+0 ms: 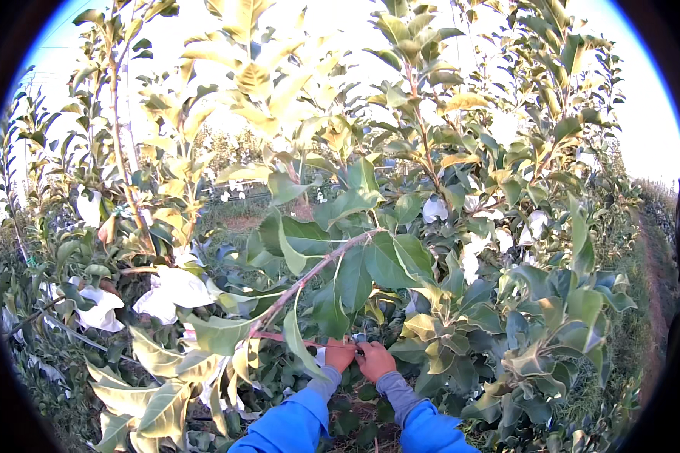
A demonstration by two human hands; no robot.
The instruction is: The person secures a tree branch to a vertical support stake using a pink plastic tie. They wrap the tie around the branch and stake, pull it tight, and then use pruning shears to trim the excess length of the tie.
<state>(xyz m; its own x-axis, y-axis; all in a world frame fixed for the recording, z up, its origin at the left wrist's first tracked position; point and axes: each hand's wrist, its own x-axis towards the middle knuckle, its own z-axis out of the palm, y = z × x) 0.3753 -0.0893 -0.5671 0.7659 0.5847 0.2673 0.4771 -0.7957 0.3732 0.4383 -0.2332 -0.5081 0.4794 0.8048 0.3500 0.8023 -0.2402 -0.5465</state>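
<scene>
Both of my hands reach low into leafy fruit-tree growth, close together at the bottom centre. My left hand (340, 354) has curled fingers at the end of a thin reddish strip or stem (277, 337), which runs left towards a leafy branch (311, 272). Beside it, my right hand (375, 360) has its fingertips bent in towards the same spot. Something small and dark lies between the two hands, too small to name. Leaves hang just above and partly hide the fingers, so the exact hold of each hand is unclear.
The leafy branch slants up across the middle, in front of the hands. White bags or covers (173, 291) hang in the foliage on both sides. Dense leaves (464, 334) stand close at the right, pale leaves (158, 402) at the lower left. A dirt strip (654, 294) runs at the far right.
</scene>
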